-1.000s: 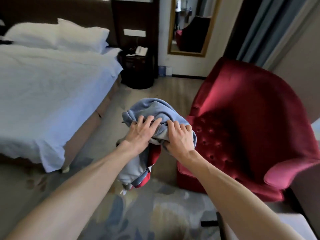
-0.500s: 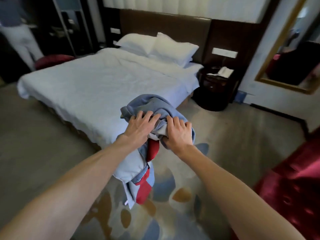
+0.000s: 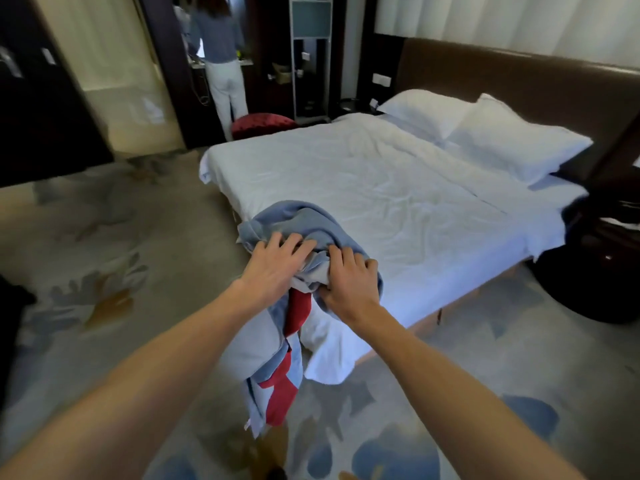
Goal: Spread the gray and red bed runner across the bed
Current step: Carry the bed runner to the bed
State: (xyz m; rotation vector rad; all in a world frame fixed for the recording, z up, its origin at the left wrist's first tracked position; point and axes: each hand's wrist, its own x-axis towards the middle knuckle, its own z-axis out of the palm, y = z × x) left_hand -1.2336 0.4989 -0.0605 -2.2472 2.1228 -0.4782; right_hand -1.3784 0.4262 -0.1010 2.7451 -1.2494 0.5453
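At centre frame we hold the bunched gray and red bed runner (image 3: 311, 221) over the near corner of the white bed (image 3: 398, 188), its tail hanging toward the patterned carpet (image 3: 104, 289). Our left hand (image 3: 273, 268) and right hand (image 3: 349, 280) both clutch it, fingers curled into the folds.

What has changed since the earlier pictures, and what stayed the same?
The person has turned and carried the bunched bed runner to the near corner of the bed. Unchanged: left hand and right hand grip it together; it is not yet spread.
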